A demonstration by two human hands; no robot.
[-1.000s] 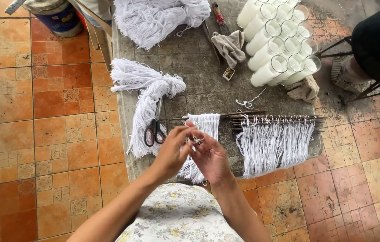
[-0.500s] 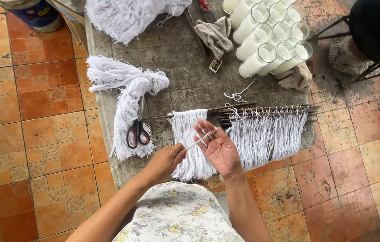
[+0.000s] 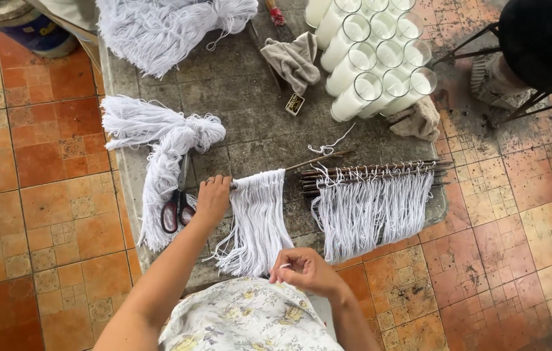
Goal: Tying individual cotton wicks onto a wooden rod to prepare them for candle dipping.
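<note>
White strings (image 3: 257,218) are hanging from a thin stick (image 3: 289,166) lying across the grey slab (image 3: 256,117), and their loose ends are trailing over the slab's near edge. The stick's left end is being gripped by the left hand (image 3: 213,198), whose fingers are closed around it just beside the top of the strings. A single strand (image 3: 283,266) is being pinched between the curled fingertips of the right hand (image 3: 305,270), low by the flowered dress (image 3: 250,318). Red-handled scissors (image 3: 175,209) are lying on a bundle of string (image 3: 159,140) just left of the left hand. More sticks hung with strings (image 3: 370,205) are resting to the right. Glasses of white wax (image 3: 370,55) are lying at the slab's far end.
</note>
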